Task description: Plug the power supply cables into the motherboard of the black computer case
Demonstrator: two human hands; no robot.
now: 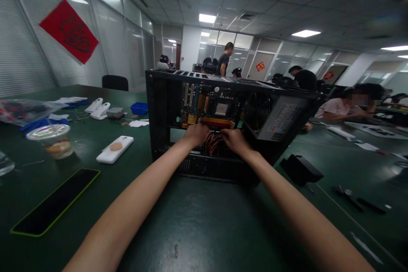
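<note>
An opened black computer case (204, 166) stands on the green table with its inside facing me. Inside it are a motherboard (208, 106), yellow and red memory slots (218, 123) and a bundle of coloured cables (214, 143). My left hand (196, 134) reaches in at the left end of the memory slots, its fingers curled and their tips hidden. At the slots' right end is my right hand (236, 141), fingers bent together beside the cables. What either hand grips cannot be made out. A power supply (282, 119) with a label sits in the upper right of the case.
To the left lie a green-rimmed black phone (55, 202), a white device (115, 149), a lidded plastic cup (52, 140) and a blue tray (139, 108). On the right are a black box-shaped part (301, 170) and dark tools (349, 197). Other people sit and stand farther back.
</note>
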